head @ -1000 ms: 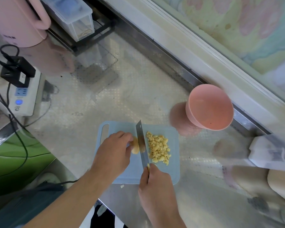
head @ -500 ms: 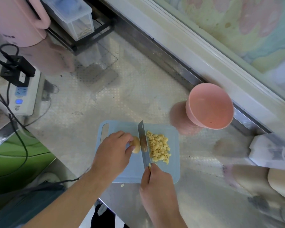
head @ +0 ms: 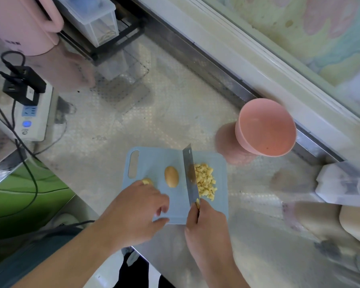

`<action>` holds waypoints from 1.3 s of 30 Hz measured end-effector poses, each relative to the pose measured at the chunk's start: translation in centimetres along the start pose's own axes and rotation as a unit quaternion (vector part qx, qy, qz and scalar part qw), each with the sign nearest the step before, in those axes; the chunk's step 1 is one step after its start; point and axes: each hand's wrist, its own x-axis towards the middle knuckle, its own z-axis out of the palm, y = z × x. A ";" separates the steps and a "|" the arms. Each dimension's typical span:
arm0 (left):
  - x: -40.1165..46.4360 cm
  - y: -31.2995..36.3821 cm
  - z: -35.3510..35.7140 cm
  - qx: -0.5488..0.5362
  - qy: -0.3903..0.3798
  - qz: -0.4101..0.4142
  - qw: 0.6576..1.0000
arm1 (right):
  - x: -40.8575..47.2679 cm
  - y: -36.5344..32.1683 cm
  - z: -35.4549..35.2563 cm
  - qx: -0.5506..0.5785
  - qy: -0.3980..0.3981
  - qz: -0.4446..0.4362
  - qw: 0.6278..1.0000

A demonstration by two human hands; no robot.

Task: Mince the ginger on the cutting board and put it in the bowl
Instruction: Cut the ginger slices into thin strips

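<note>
A light blue cutting board (head: 148, 163) lies on the steel counter. A peeled oval ginger piece (head: 171, 176) rests alone near its middle, and a pile of diced ginger (head: 205, 182) lies to the right. The knife (head: 188, 173) stands on edge between them, with my right hand (head: 206, 227) shut on its handle at the board's near edge. My left hand (head: 137, 208) hovers over the board's near left part, fingers apart. A small ginger bit (head: 147, 181) peeks out at its fingertips. The pink bowl (head: 264, 129) stands empty beyond the board's right corner.
A white power strip (head: 32, 119) with black plugs and cables lies at the left. A pink kettle (head: 23, 23) and a clear box on a black rack (head: 96, 19) stand at the back left. A white object (head: 341, 183) sits at the right. The window ledge runs behind the bowl.
My left hand has let go of the oval ginger piece and slid back to the left. The piece now lies bare beside the blade. The knife has stayed in place.
</note>
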 end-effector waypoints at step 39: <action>5.1 0.1 0.3 -0.171 0.156 -0.263 0.936 | -1.2 1.3 -3.1 0.022 0.007 0.001 1.000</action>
